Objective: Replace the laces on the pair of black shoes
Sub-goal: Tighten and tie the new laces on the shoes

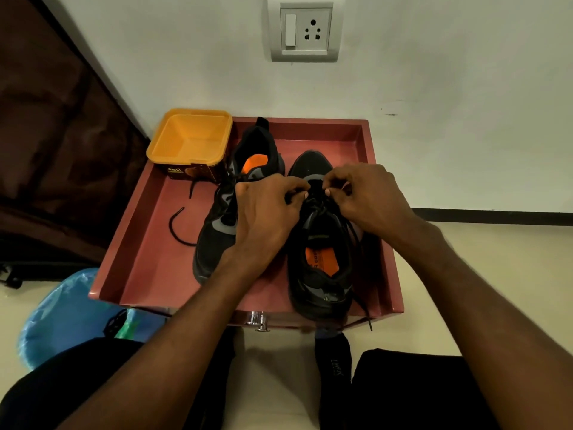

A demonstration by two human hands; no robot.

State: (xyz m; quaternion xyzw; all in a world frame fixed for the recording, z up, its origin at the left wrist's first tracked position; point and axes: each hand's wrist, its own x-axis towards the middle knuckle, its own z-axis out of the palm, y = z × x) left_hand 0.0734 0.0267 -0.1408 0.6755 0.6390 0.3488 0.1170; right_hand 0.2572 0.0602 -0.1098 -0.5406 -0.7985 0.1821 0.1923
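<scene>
Two black shoes with orange insoles lie in a pink tray. The left shoe points its toe toward me; the right shoe points its toe to the wall. My left hand and my right hand meet over the right shoe's lacing, each pinching the black lace near the front eyelets. One lace end trails over the tray's near edge. The left shoe's loose lace curls on the tray floor.
An orange plastic box stands at the tray's back left corner. A blue plastic bag lies on the floor to the left, a dark bag beyond it. A black sock lies below the tray. A wall socket is above.
</scene>
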